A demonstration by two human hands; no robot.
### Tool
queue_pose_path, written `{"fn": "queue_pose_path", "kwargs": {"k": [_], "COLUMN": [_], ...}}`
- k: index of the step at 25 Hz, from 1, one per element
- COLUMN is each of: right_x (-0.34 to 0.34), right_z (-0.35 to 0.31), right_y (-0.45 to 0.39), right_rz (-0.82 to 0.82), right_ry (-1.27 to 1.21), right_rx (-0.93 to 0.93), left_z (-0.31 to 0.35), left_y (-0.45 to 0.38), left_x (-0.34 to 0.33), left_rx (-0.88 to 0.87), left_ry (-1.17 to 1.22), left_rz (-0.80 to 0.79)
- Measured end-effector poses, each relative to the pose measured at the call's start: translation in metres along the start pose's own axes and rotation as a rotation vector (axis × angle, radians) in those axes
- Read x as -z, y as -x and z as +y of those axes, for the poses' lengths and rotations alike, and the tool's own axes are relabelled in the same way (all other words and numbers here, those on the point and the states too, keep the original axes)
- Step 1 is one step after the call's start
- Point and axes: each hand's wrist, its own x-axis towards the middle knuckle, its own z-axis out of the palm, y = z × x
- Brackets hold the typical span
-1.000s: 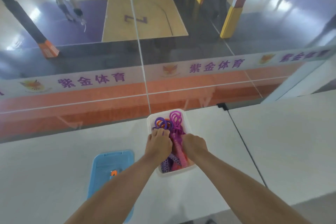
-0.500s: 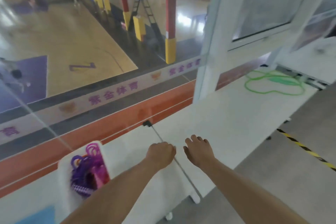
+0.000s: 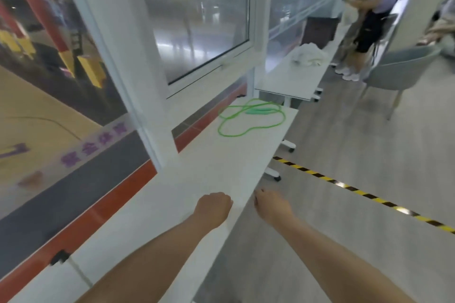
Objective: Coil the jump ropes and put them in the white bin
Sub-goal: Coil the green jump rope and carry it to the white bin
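Your left hand (image 3: 213, 208) is curled into a loose fist, empty, low at the frame's centre over the table (image 3: 216, 170). Your right hand (image 3: 272, 206) hangs just beyond the table's edge, over the floor, knuckles up; its fingers bend away from view, so you cannot tell whether they are curled or spread. The green rope (image 3: 251, 115) lies uncoiled in loose loops above centre, well apart from both hands. The picture is blurred, and the rope's handles are hard to make out.
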Motion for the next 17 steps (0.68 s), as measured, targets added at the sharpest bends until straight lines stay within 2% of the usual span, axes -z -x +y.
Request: {"fn": "queue_pose_path", "kwargs": {"k": [4, 10, 17], "right_x": [0.022, 0.069, 0.128], "right_z": [0.075, 0.173, 0.3], "right_y": [-0.079, -0.197, -0.342], "right_rz": [-0.07, -0.281, -0.326], "right_ry": [0.025, 0.088, 0.145], "right_rx": [-0.094, -0.199, -0.092], "left_z": [0.019, 0.033, 0.071], "left_y": [-0.122, -0.284, -0.462], "left_x": [0.004, 0.035, 0.068], "left_rx": [-0.107, -0.143, -0.067], "left_ry": [0.07, 0.084, 0.036], "left_rz": [0.005, -0.079, -0.122]}}
